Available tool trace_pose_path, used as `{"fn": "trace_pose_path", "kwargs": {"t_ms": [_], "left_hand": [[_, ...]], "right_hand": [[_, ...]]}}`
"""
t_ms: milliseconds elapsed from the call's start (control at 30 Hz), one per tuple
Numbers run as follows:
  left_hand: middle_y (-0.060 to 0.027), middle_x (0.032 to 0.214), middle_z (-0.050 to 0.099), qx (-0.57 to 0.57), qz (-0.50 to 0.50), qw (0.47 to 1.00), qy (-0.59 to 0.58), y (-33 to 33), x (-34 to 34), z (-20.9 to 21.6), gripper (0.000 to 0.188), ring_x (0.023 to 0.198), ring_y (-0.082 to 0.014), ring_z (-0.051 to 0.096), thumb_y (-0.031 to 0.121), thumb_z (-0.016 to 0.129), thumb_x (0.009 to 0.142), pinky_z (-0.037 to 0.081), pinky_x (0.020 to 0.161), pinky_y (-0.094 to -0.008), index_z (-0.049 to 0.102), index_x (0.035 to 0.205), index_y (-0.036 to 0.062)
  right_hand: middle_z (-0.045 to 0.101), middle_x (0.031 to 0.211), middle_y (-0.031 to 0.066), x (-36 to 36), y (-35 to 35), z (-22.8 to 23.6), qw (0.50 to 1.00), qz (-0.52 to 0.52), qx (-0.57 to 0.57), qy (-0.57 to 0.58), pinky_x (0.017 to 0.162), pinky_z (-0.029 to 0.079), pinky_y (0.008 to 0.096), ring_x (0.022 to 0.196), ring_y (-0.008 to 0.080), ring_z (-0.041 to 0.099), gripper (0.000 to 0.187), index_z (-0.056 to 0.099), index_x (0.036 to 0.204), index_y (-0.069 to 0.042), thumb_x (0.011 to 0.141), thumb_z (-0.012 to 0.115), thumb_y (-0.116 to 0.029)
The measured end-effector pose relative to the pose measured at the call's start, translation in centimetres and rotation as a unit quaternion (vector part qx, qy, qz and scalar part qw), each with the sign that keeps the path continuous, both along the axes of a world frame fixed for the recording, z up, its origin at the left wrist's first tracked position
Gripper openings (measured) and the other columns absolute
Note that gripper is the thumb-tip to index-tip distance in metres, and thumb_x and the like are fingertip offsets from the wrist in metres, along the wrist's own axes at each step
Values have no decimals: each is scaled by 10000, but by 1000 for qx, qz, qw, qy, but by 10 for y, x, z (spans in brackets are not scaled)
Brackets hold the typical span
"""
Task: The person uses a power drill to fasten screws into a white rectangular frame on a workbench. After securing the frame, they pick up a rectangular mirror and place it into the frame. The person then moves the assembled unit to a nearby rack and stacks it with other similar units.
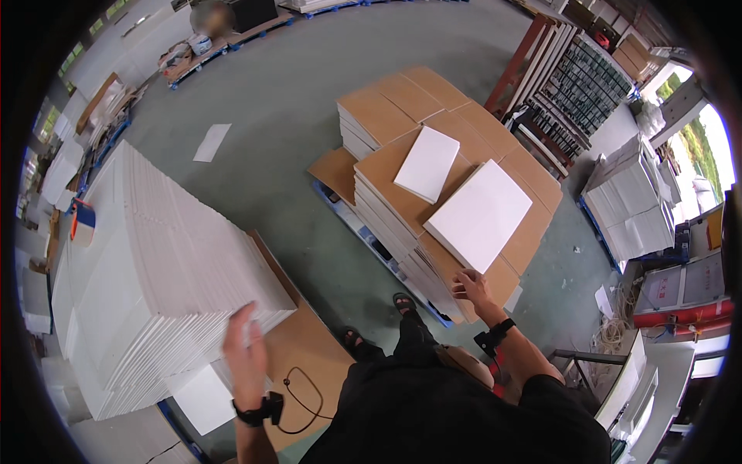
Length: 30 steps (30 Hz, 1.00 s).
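Observation:
My left hand (246, 354), a little blurred, is raised beside the near corner of a tall pile of white folded sheets (185, 255). Its fingers stretch upward with nothing seen in them. At the near end of a pallet stack of flat brown cardboard (533, 178), my right hand (471, 286) is open, fingers loosely bent and apart. It is just below the corner of a thick white stack of sheets (481, 215); whether it touches the cardboard I cannot tell. A thinner white stack (427, 164) lies beside the thick one. Both wrists wear black bands.
An orange-and-blue tape dispenser (83, 223) sits on the left pile. A blue pallet (379, 247) supports the cardboard. Brown board (309, 363) with a dark cable lies near my feet. One white sheet (212, 143) is on the floor. Another white pile (630, 201) stands at right, by a rack (580, 93).

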<state>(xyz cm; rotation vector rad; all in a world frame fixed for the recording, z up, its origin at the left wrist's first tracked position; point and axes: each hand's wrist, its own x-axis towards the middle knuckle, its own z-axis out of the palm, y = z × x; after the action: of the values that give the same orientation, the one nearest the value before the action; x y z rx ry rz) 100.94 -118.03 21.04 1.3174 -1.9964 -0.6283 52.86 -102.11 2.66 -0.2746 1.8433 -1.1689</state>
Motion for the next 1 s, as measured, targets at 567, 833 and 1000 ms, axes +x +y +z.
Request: {"fn": "trace_pose_path", "kwargs": {"t_ms": [567, 833, 1000], "left_hand": [[-227, 1039, 722, 291, -161, 938, 100, 2, -370, -291, 292, 987, -395, 712, 231, 613, 1002, 564, 845, -461, 606, 1196, 14], [-211, 1138, 728, 395, -21, 914, 86, 9, -342, -285, 322, 1093, -318, 718, 231, 577, 1049, 576, 897, -401, 611, 1268, -2], [-119, 971, 759, 422, -24, 903, 81, 47, -325, -327, 234, 955, -256, 725, 131, 524, 925, 542, 855, -377, 719, 1013, 35]], "right_hand": [[664, 877, 90, -156, 71, -60, 996, -7, 83, -43, 632, 600, 292, 721, 146, 670, 343, 657, 1168, -1, 998, 662, -298], [569, 706, 34, -174, 14, -46, 987, 134, 82, -17, 512, 527, 269, 556, 123, 568, 261, 709, 1087, -12, 983, 654, -245], [469, 557, 4, -160, 3, -74, 959, 262, 103, -32, 331, 427, 266, 409, 94, 450, 272, 711, 962, -18, 974, 613, -271]]}}
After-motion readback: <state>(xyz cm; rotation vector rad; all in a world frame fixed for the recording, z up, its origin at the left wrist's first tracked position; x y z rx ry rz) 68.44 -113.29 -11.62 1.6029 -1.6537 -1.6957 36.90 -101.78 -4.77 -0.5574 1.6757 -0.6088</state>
